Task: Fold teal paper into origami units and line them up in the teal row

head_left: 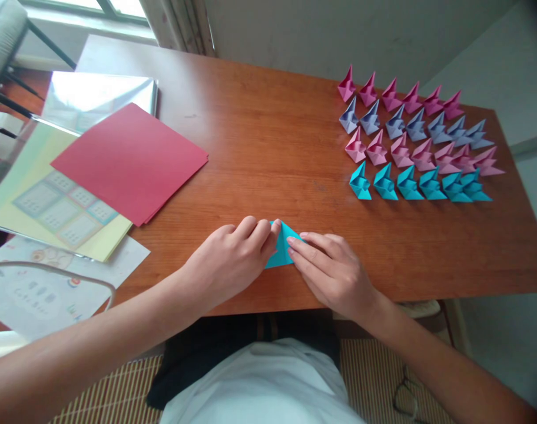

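A small folded piece of turquoise paper (282, 252) lies near the table's front edge, with a crease down its middle. My left hand (244, 250) grips its left side, fingers curled over it; the hand covers that part of the sheet. On the right side, my right hand (330, 268) holds the paper with its fingers close together, fingertips resting on top of it. The thumb of the right hand is hidden. The paper's right corner is partly covered by these fingers.
At the right stand rows of folded paper pieces: magenta (412, 99), lavender (395, 123), pink (401, 152) and turquoise (408, 184). Red paper sheets (129, 162) overlap a yellow sheet pack (105, 244) at the left. A cord (69, 274) crosses a printed white sheet (43, 294).
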Motion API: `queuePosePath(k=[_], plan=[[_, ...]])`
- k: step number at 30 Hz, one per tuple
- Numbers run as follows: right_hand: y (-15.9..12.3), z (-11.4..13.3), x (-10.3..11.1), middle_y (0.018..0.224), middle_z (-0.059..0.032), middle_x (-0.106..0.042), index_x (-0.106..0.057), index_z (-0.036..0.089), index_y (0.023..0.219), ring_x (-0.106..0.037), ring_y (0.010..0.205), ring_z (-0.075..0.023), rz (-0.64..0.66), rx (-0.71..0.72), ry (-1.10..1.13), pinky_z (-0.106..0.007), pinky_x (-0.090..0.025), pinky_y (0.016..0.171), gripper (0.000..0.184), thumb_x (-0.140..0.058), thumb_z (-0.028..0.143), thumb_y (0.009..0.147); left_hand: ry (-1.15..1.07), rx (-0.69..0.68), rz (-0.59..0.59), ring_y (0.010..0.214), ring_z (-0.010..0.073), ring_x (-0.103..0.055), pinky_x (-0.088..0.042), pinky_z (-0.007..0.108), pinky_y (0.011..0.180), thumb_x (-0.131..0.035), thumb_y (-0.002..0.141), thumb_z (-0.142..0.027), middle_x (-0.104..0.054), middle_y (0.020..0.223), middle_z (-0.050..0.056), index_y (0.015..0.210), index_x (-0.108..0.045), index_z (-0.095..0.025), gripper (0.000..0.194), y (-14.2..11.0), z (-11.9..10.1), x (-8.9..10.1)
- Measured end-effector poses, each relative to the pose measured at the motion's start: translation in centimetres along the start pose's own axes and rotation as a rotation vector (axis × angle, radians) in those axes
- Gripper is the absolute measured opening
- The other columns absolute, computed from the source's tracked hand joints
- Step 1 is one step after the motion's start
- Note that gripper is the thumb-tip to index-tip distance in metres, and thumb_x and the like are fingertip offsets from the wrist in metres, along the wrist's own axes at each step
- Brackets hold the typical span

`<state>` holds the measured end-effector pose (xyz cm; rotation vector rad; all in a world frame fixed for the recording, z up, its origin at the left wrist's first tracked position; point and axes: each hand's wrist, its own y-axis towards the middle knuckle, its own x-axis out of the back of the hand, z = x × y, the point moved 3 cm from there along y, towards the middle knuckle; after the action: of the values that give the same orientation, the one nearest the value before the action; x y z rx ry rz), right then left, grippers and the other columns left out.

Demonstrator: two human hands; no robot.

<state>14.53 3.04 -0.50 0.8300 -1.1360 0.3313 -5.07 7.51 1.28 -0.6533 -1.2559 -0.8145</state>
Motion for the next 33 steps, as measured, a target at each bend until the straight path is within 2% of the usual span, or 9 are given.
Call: queuePosePath(k=[5, 15, 22, 33], plan=[[-0.34, -0.14, -0.09, 0.135, -0.007, -0.071, -0.073, 0.019, 0.121, -0.064, 0.124, -0.0284, 0.029, -0.005, 0.017, -0.047, -0.056, 0.098, 0.031, -0.066, 0.009, 0.093, 0.0, 0.008, 0.005, 0.081, 0.02, -0.059, -0.044, 0.032, 0.058, -0.048, 0.103, -0.017, -0.062, 0.092, 0.008, 0.141, -0.052, -0.006, 0.04, -0.05, 0.03, -0.01], [-0.24, -0.24, 0.01, 0.132, -0.0051, -0.073, -0.075, 0.023, 0.119, -0.065, 0.123, -0.0286, 0.009, -0.015, 0.038, -0.047, -0.057, 0.097, 0.032, -0.067, 0.009, 0.092, -0.031, 0.02, 0.021, 0.084, 0.0207, -0.059, -0.044, 0.033, 0.059, -0.047, 0.103, -0.018, -0.062, 0.094, 0.008, 0.141, -0.051, -0.009, 0.039, -0.07, 0.13, -0.12], [-0.15, -0.38, 0.08, 0.131, -0.006, -0.073, -0.075, 0.019, 0.119, -0.064, 0.123, -0.0291, 0.016, -0.013, 0.052, -0.047, -0.056, 0.098, 0.03, -0.067, 0.009, 0.091, -0.036, 0.024, 0.005, 0.082, 0.0203, -0.059, -0.044, 0.033, 0.06, -0.048, 0.104, -0.021, -0.063, 0.092, 0.008, 0.141, -0.054, -0.009, 0.039, -0.08, 0.17, -0.16], [-0.15, -0.36, 0.07, 0.129, -0.0054, -0.075, -0.076, 0.023, 0.118, -0.064, 0.124, -0.0287, 0.022, -0.021, 0.054, -0.047, -0.056, 0.097, 0.031, -0.067, 0.01, 0.092, -0.035, 0.035, 0.001, 0.081, 0.02, -0.058, -0.044, 0.033, 0.059, -0.046, 0.105, -0.022, -0.061, 0.09, 0.007, 0.14, -0.053, -0.009, 0.038, -0.04, 0.06, -0.13]])
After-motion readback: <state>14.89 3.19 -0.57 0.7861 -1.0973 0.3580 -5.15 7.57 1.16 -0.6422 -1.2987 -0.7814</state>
